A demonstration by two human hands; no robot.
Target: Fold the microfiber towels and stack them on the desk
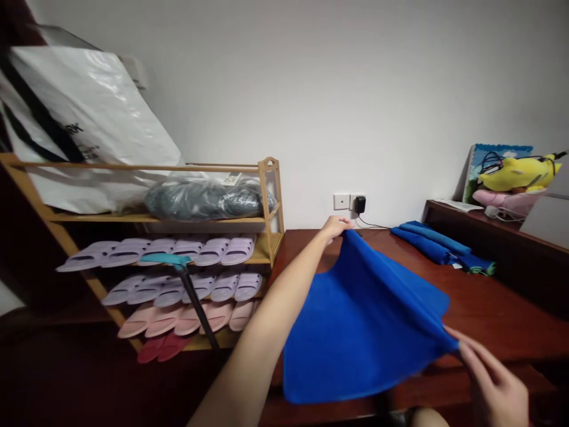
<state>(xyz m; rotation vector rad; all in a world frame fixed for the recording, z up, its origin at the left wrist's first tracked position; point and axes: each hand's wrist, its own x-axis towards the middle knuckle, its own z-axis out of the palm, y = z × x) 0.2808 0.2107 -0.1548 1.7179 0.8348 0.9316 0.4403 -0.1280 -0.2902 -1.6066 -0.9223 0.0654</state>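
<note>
A bright blue cloth (355, 320) is stretched between my two hands above the reddish-brown tabletop (502, 308). My left hand (335, 228) reaches far forward and pinches its back corner near the wall. At the lower right, my right hand (493, 373) grips another corner between thumb and fingers. The cloth sags between these points, with a fold along its upper side, and its front part hangs near the table's front edge. Several rolled or folded blue cloths (427, 240) lie on the tabletop at the back right, one with a white tag.
On the left stands a wooden shoe rack (269, 237) with several slippers (235, 252), a white bag (98, 101) and a plastic-wrapped bundle (208, 198). A blue-headed pole (195, 296) leans before it. A black plug (360, 204) sits in the wall. A yellow plush toy (515, 174) rests on the raised right ledge.
</note>
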